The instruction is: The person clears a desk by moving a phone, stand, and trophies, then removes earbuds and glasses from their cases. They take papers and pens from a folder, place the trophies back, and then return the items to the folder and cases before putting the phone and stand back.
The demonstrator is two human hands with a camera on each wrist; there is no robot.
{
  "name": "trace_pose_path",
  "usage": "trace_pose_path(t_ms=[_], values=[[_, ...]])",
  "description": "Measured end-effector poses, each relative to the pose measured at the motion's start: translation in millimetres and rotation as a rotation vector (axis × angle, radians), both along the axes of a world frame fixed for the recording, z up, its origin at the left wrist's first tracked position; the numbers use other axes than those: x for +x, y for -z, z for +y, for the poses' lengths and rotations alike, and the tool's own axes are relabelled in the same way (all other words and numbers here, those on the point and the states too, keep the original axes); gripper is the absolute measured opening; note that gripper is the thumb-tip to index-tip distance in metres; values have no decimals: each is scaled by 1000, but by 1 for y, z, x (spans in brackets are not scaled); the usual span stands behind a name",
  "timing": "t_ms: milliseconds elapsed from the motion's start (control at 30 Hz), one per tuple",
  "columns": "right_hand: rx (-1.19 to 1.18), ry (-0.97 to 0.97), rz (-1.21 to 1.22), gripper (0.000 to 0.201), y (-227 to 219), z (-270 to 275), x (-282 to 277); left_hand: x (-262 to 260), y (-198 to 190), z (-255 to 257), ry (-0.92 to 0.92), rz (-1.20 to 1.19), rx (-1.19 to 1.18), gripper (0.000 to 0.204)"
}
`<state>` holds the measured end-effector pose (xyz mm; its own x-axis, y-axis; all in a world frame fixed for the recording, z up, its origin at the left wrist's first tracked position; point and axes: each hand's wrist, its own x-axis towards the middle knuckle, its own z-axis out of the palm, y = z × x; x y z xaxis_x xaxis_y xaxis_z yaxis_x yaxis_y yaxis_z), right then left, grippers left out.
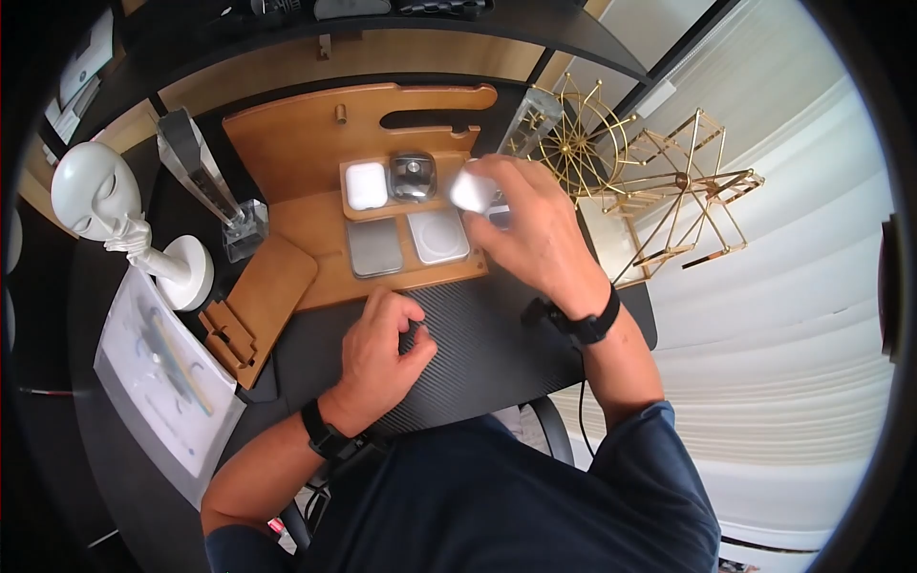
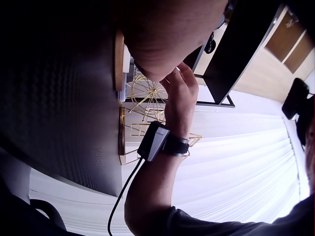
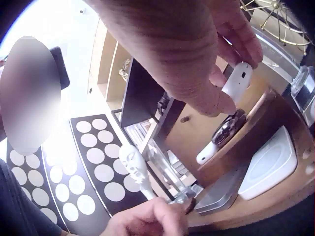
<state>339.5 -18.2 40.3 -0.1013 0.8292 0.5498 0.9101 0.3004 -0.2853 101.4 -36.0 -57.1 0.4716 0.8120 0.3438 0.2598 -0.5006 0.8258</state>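
My right hand (image 1: pixel 535 224) pinches a small white rounded case (image 1: pixel 470 190) between thumb and fingers, above the right end of a wooden stand (image 1: pixel 287 205). In the right wrist view the white case (image 3: pixel 238 82) shows a small dark port. Beside it on the stand's raised ledge are another white case (image 1: pixel 366 185) and a dark clear-topped case (image 1: pixel 413 177). In front of the ledge lie a grey square (image 1: pixel 376 247) and a white square with a round ring (image 1: pixel 439 236). My left hand (image 1: pixel 377 358) is at the desk's front, fingers loosely curled, holding nothing.
A separate wooden piece (image 1: pixel 277 286) leans left of the stand, near a white head sculpture (image 1: pixel 100 191), a crystal trophy (image 1: pixel 196 167) and a plastic-sleeved sheet (image 1: pixel 167 382). Gold wheel models (image 1: pixel 684 180) stand at the right. A dark shelf (image 1: pixel 401 29) spans the back.
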Motion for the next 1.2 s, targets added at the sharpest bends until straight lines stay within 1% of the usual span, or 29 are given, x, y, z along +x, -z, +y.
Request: trace_pose_path(t_ms=[167, 267, 467, 667, 767, 867, 967, 1067, 1167, 1200], values=[[-39, -90, -32, 44, 11, 21, 13, 0, -1, 1, 13, -1, -8, 24], [-131, -117, 45, 44, 6, 22, 7, 0, -2, 2, 24, 4, -18, 23], [-105, -183, 78, 43, 14, 32, 10, 0, -1, 3, 23, 9, -15, 23], [-114, -164, 44, 46, 17, 33, 13, 0, -3, 3, 26, 10, -15, 23], [-12, -156, -1, 41, 16, 29, 10, 1, -3, 2, 21, 16, -26, 23], [23, -138, 1, 38, 9, 19, 1, 0, -3, 3, 10, 35, -17, 24], [75, -99, 21, 32, 5, 11, -7, 0, -3, 4, 11, 31, -4, 25], [91, 3, 38, 25, 6, -4, -5, 0, -1, 3, 18, -2, -10, 24], [-81, 211, -55, 22, 7, -25, 3, 0, -1, 3, 20, -7, -16, 23], [-157, 253, -83, 27, 12, -30, 10, 0, -2, 3, 22, -3, -16, 24]])
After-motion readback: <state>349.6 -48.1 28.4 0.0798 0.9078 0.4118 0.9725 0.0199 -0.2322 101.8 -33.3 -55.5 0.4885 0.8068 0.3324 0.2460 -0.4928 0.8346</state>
